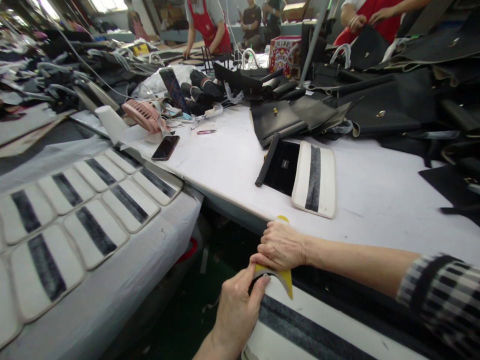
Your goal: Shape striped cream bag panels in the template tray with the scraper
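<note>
My right hand is closed in a fist at the white table's front edge, wrapped round a yellow piece that shows above and below the knuckles. Just beneath it, my left hand pinches the curled end of the same yellow piece with thumb and forefinger. That end sits at the corner of a white panel with a grey stripe, which lies under both hands. A striped sleeve covers my right forearm.
On the white table lie a black pouch on a striped white panel, a phone, a pink fan and heaps of black bags. Several striped panels cover the left bench. People in red aprons work at the far side.
</note>
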A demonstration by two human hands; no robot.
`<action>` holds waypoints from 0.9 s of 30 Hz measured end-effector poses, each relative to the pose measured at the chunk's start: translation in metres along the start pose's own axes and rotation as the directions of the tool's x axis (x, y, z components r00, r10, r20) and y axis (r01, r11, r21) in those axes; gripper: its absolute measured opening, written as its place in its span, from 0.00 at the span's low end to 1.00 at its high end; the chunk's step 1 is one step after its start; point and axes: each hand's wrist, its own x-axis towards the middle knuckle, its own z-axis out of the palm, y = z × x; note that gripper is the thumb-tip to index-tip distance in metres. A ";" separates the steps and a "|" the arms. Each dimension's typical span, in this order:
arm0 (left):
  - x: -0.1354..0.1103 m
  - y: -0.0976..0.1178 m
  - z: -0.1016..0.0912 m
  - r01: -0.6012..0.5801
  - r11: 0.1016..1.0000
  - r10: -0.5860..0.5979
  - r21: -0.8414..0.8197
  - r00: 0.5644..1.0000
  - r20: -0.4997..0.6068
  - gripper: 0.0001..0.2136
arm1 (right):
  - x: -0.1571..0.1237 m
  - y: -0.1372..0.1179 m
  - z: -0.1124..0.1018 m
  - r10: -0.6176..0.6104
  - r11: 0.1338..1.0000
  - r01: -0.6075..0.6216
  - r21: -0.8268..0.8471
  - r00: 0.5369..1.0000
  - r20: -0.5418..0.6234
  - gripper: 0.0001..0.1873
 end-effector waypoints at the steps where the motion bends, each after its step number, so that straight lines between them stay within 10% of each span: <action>1: 0.000 0.000 0.000 -0.002 1.000 0.002 0.012 1.000 0.006 0.13 | 0.000 0.000 0.000 0.003 1.000 -0.003 -0.001 1.000 0.004 0.34; 12: 0.000 0.002 0.002 -0.078 0.974 0.040 0.215 0.984 0.174 0.17 | -0.015 -0.015 0.000 0.096 0.995 -0.099 0.027 0.992 0.082 0.33; 16: 0.002 0.001 -0.003 -0.019 0.994 0.038 -0.104 0.981 0.191 0.16 | -0.025 -0.038 -0.001 0.254 0.966 -0.258 0.023 0.962 0.103 0.30; 23: 0.024 -0.014 0.002 0.432 0.436 -0.039 -0.790 0.886 0.463 0.25 | -0.036 -0.048 -0.006 0.352 0.934 -0.356 0.014 0.928 0.126 0.28; 27: 0.034 -0.021 0.003 0.460 0.487 -0.042 -0.742 0.861 0.507 0.21 | -0.049 -0.045 -0.003 0.395 0.916 -0.400 0.013 0.909 0.136 0.29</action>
